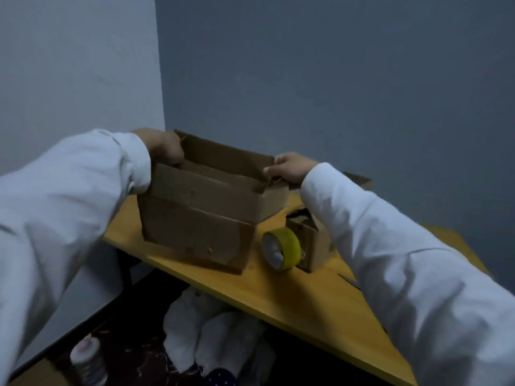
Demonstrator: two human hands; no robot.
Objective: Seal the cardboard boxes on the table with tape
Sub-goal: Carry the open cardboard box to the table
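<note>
A large brown cardboard box [195, 218] stands on the wooden table [301, 296] with its top flaps open. My left hand [164, 147] grips the far flap at the box's left corner. At the right corner, my right hand [289, 167] pinches the same flap's edge. A yellow tape roll [281, 247] stands on edge to the right of the box. Behind the roll sits a smaller cardboard box [315, 240], partly hidden by my right sleeve.
Another piece of cardboard [359, 181] shows behind my right arm by the wall. A thin dark object [348, 281] lies on the table near my right sleeve. Under the table are white bundles [200, 330] and a spool [87, 355]. Walls close in behind and to the left.
</note>
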